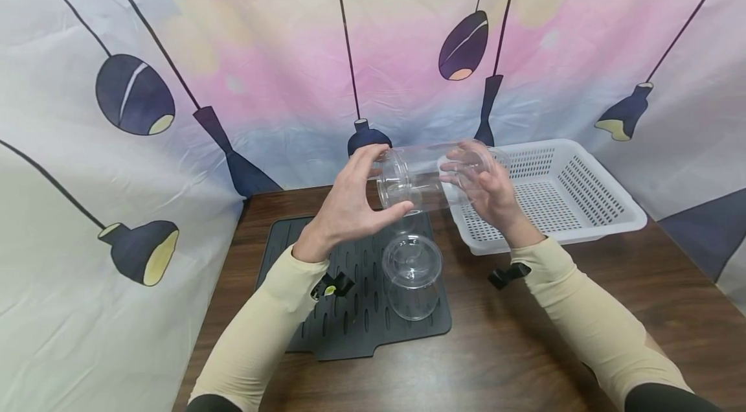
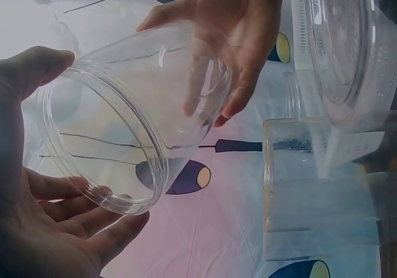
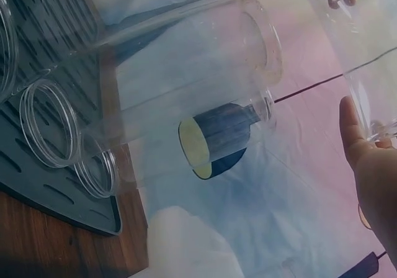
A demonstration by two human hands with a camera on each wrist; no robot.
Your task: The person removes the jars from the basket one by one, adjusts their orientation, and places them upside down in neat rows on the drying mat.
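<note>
A clear plastic jar (image 1: pixel 428 172) lies sideways in the air between both hands, above the back of the dark mat. My left hand (image 1: pixel 355 198) grips its ringed mouth end, thumb on one side and fingers on the other. At the opposite, closed end, my right hand (image 1: pixel 486 185) holds the jar with fingers spread behind it. In the left wrist view the open mouth of this jar (image 2: pixel 105 138) faces the left palm. More clear jars stand mouth down on the mat, the nearest jar (image 1: pixel 412 276) below the hands; those behind it are partly hidden.
A grey-black ridged drying mat (image 1: pixel 350 321) lies on the brown wooden table (image 1: pixel 484 347). To the right stands a white perforated plastic basket (image 1: pixel 618 221), close beside my right forearm. Behind the table hangs a patterned cloth (image 1: pixel 280 62) with painted lamps.
</note>
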